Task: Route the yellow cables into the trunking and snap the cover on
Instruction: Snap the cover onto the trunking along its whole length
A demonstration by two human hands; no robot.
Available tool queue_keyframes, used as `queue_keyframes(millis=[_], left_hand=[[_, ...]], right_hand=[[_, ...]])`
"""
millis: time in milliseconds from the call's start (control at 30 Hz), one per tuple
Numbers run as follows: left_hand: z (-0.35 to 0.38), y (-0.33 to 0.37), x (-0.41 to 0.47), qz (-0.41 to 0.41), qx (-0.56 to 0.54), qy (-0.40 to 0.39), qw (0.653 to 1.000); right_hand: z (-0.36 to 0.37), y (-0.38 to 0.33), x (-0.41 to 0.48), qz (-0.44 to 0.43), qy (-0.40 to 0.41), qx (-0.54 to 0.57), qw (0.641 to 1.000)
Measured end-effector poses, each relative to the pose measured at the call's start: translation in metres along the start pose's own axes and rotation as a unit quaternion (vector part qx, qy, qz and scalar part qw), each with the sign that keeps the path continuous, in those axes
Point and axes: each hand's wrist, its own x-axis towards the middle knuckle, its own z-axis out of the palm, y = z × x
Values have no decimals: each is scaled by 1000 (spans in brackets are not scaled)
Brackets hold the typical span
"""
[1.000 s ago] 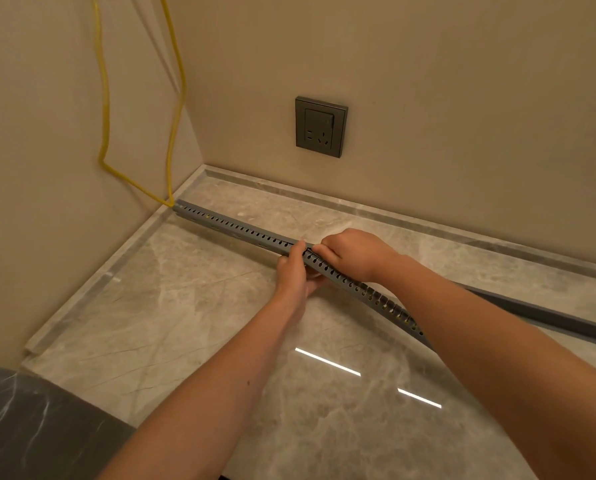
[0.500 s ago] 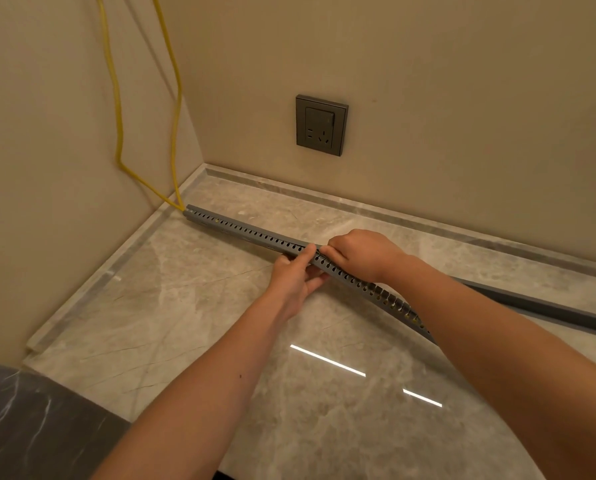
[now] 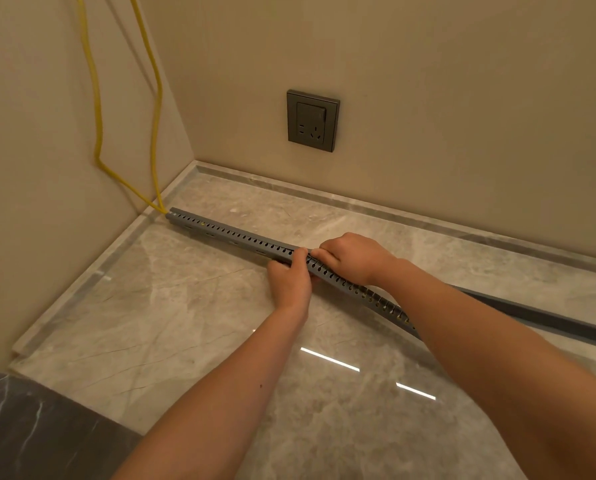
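Head view, two yellow cables [image 3: 97, 109], one slotted trunking [image 3: 234, 235], both hands' fingers [image 3: 298, 255] pinching it

Yellow cables [image 3: 97, 109]: two, both running down the wall to the trunking's end at the left edge of the floor
Slotted trunking [image 3: 227, 233]: one
Plain grey cover strip [image 3: 546, 315]: one, lying towards the right edge of the floor
Hands: two, left [image 3: 289, 282] and right [image 3: 350, 256]
Wall socket [image 3: 313, 120]: one

glossy marble-look floor [image 3: 192, 327], matt grey trunking [image 3: 227, 233], probably plastic
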Motion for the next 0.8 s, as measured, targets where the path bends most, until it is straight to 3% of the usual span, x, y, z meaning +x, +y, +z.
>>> queue_keyframes(millis=[133, 300, 400, 467, 533, 600, 667, 733, 800], left_hand=[[3, -1, -1, 13, 40, 34, 999], [-6, 15, 8, -102, -32, -132, 985], [-15, 30, 6, -78, 123, -195, 970], [-23, 36, 6, 14, 269, -170, 948], [-29, 42, 10, 185, 361, -50, 913], [-31, 45, 16, 337, 384, -6, 860], [-28, 46, 30, 397, 465, -91, 786], [-25, 46, 43, 382, 563, -200, 705], [-24, 52, 48, 351, 609, -264, 660]], right_hand=[[-1, 2, 1, 9, -1, 22, 1000], [-3, 11, 0, 1, 7, -33, 999], [-8, 16, -2, -7, 15, -40, 999], [-9, 19, -4, -8, 20, -41, 999], [-9, 21, -6, -6, 18, -42, 999], [-7, 22, -8, -3, 13, -49, 999], [-7, 21, -9, -6, 14, -58, 998], [-8, 20, -11, -10, 16, -69, 997], [-10, 20, -13, -11, 17, -81, 997]])
